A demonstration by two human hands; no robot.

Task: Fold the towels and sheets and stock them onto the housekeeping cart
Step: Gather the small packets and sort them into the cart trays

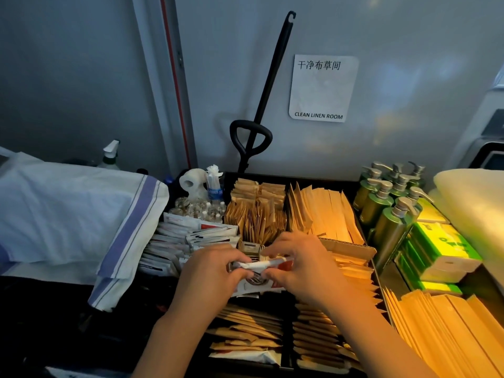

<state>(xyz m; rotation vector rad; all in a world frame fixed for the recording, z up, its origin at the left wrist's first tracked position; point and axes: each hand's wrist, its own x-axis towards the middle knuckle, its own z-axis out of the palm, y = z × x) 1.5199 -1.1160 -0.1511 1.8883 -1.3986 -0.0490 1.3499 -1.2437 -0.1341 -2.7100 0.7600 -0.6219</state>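
While both hands worked over the black tray (354,203), left hand (210,271) and right hand (302,266) each pinched the white-and-red sachets (261,266), fingers curled, striped cloth (81,214) lay left, green pump bottles (387,203) stood right

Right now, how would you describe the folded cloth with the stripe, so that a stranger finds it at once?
Start from the black amenity tray in the middle and look left. The folded cloth lies there, beside the white sachets. It alone is white fabric with a broad purple-blue stripe along its edge.
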